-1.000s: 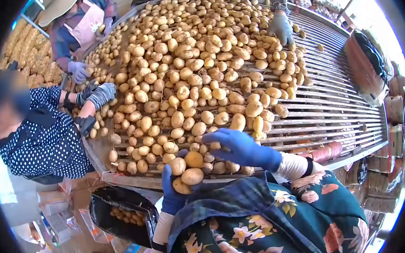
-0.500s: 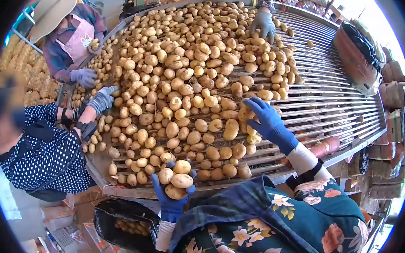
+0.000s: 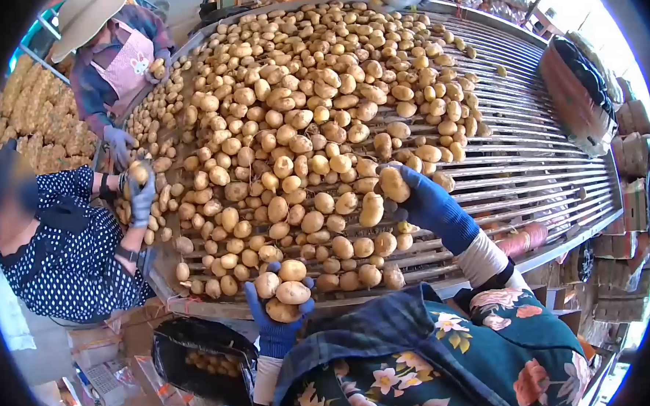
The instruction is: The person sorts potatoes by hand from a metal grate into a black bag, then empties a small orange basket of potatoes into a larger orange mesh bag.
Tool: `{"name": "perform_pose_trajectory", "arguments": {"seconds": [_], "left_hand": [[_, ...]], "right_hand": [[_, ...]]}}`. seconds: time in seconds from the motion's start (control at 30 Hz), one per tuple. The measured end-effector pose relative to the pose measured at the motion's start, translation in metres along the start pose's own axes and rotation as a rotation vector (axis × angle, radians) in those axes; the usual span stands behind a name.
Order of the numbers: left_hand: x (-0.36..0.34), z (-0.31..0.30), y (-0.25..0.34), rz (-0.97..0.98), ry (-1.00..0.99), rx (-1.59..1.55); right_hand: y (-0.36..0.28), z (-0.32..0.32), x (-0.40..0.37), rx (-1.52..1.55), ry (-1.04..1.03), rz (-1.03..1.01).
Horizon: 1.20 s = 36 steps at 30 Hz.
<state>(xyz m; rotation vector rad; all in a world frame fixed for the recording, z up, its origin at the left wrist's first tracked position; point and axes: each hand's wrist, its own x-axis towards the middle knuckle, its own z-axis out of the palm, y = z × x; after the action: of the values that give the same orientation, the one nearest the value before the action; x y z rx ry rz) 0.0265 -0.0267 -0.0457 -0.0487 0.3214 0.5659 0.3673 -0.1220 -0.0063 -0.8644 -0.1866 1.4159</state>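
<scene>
My left hand (image 3: pixel 280 308), in a blue glove, cups several potatoes (image 3: pixel 293 292) at the front edge of the slatted table (image 3: pixel 551 169). In my blue-gloved right hand (image 3: pixel 412 191) a single potato (image 3: pixel 394 184) is gripped, just above the slats at the right side of the pile. A dense heap of potatoes (image 3: pixel 262 118) spreads over the left and middle of the table. Some fingers of my right hand are hidden behind its potato.
Co-workers stand at the left and far sides; one gloved hand (image 3: pixel 142 194) holds a potato at the left edge. A black container (image 3: pixel 175 350) with potatoes stands below the front edge. A sack (image 3: pixel 573 94) lies on the right rim beyond a pink roll (image 3: pixel 522 240).
My right hand has closed on a potato and moved slightly left. The far co-worker's hand has drawn back to the far edge with potatoes. The left co-worker has picked up a potato.
</scene>
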Motion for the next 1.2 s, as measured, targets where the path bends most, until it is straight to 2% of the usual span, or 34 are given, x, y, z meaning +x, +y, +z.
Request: {"name": "perform_pose_trajectory", "arguments": {"seconds": [0.1,0.13,0.17,0.23,0.27,0.3,0.37,0.4,0.47,0.5,0.57,0.6,0.73,0.8,0.83,0.9,0.93,0.97,1.03,1.07,1.1,1.17,1.2], "left_hand": [[-0.001,0.001,0.001,0.004,0.003,0.018],[-0.002,0.002,0.001,0.008,0.024,0.033],[-0.002,0.003,0.001,0.013,0.041,0.048],[-0.002,0.007,0.000,0.005,0.035,-0.014],[-0.002,0.007,0.000,0.016,0.047,-0.008],[-0.002,0.008,-0.001,0.025,0.058,-0.003],[-0.002,0.010,-0.001,0.024,0.069,0.003],[-0.002,0.011,0.000,0.020,0.081,0.015],[0.000,0.007,0.002,0.019,0.032,0.018],[0.001,0.005,0.001,0.005,-0.023,0.022],[0.000,0.007,-0.002,0.013,0.027,-0.022],[0.000,0.006,-0.002,0.016,0.020,-0.016],[0.000,0.009,-0.002,0.027,0.037,0.005],[0.001,0.006,-0.001,0.034,-0.005,0.022],[0.001,0.005,-0.001,0.033,-0.043,0.043],[0.000,0.007,-0.002,0.046,-0.017,0.041],[-0.001,0.009,-0.002,0.047,0.006,0.041],[0.002,-0.009,0.001,-0.020,-0.053,-0.040],[0.000,0.004,0.002,-0.018,-0.024,0.000],[-0.003,0.009,0.004,-0.021,0.125,0.011],[-0.003,0.007,0.005,-0.032,0.024,-0.067],[-0.003,0.013,0.007,0.024,-0.001,0.013],[-0.003,0.011,0.009,0.044,0.094,0.026]], "right_hand": [[-0.004,0.008,-0.003,0.013,-0.114,-0.084],[-0.014,0.013,-0.006,-0.218,-0.127,-0.141],[-0.020,0.018,-0.008,-0.219,-0.131,-0.136],[-0.027,0.027,-0.009,-1.086,0.031,-0.204],[-0.024,0.036,-0.009,-1.547,0.071,-0.457],[-0.020,0.034,-0.004,-1.940,0.005,-0.708],[-0.011,0.023,0.003,-2.273,-0.168,-0.729],[-0.005,0.022,0.005,-2.271,-0.176,-0.733],[0.008,0.021,0.005,-2.666,-0.250,-0.941],[0.015,0.018,0.008,-2.665,-0.253,-0.940],[0.024,0.017,0.016,-2.859,-0.294,-0.762],[0.025,0.018,0.015,-2.911,-0.297,-0.795],[0.017,0.015,0.021,-2.721,-0.367,-0.829],[-0.001,0.028,0.016,-2.086,-0.356,-0.536],[-0.001,0.027,0.015,-2.084,-0.371,-0.540],[0.002,0.031,0.010,-1.368,-0.173,-0.140],[-0.004,0.041,0.001,-0.889,-0.121,0.145],[0.004,0.037,-0.002,-0.632,-0.140,0.178],[0.014,0.034,-0.007,-0.302,-0.244,0.309],[0.022,0.046,-0.014,-0.325,-0.147,0.303],[0.031,0.044,-0.013,-0.248,-0.224,0.296],[0.044,0.051,-0.018,-0.099,-0.222,0.304],[0.049,0.044,-0.016,-0.128,-0.245,0.344]]}}
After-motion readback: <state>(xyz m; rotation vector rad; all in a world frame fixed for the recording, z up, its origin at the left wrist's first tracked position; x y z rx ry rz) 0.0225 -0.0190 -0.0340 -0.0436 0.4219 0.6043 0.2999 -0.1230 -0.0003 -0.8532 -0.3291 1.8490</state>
